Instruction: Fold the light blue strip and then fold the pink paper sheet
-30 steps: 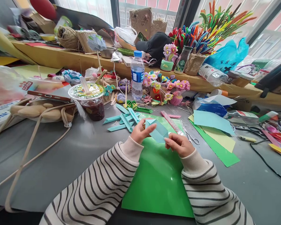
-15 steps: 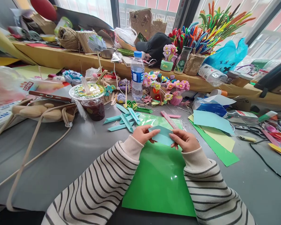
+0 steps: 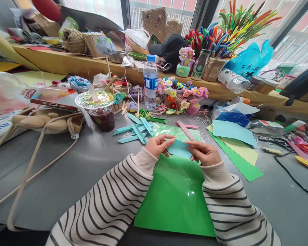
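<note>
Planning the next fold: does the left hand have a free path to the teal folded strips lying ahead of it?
Probably yes. The left hand pinches the light blue paper, and the teal strips lie just beyond on the table, nothing between; it would need to release first.

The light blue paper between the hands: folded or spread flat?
Folded. The light blue paper shows a crease and doubled edge, pinched between the left hand and right hand above the green sheet.
</note>
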The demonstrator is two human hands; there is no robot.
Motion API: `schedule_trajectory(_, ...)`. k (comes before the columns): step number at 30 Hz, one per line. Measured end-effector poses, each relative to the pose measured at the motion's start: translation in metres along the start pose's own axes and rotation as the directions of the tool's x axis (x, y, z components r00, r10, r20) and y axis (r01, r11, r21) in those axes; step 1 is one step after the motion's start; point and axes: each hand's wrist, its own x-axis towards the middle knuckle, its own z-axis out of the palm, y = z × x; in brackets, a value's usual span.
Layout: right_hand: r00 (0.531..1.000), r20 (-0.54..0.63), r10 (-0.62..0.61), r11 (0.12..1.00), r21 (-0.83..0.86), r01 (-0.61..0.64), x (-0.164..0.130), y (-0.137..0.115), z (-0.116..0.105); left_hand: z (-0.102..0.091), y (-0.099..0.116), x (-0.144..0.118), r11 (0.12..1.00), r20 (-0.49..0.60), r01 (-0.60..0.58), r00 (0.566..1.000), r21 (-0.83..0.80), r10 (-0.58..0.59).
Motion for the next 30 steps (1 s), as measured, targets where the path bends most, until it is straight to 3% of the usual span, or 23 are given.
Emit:
schedule_trajectory(4, 1.000, 0.001, 0.011, 1.000, -0.009, -0.011, -0.0003, -0.0013, 0.0001, 0.0012, -0.0063, 0.0002, 0.994, -0.029, -0.083, 0.996, 0.065, 0.085)
schedule_trajectory(9, 1.000, -0.010, -0.014, 0.999, -0.041, 0.013, -0.0019, -0.0028, 0.0025, 0.0043, -0.0038, -0.0033, 0.997, 0.062, 0.033, 0.997, 0.073, -0.037)
schedule_trajectory(14, 0.986, 0.028, -0.164, 0.972, -0.164, 0.167, -0.0034, -0.0028, 0.0038, 0.0050, 0.0010, -0.0050, 0.994, 0.143, 0.067, 0.987, 0.090, -0.079)
schedule_trajectory(22, 0.945, 0.084, -0.315, 0.933, -0.156, 0.324, -0.0016, 0.0023, 0.0030, 0.0035, -0.0002, -0.0029, 0.987, 0.122, 0.107, 0.985, 0.123, -0.122)
schedule_trajectory(25, 0.959, 0.054, -0.276, 0.945, -0.169, 0.282, -0.0020, 0.0024, 0.0024, 0.0025, 0.0006, -0.0018, 0.988, 0.138, 0.111, 0.983, 0.103, -0.125)
schedule_trajectory(30, 0.983, -0.105, -0.151, 0.980, -0.149, 0.135, -0.0021, -0.0002, 0.0027, 0.0011, -0.0005, -0.0002, 0.995, 0.133, 0.099, 0.987, -0.025, -0.094)
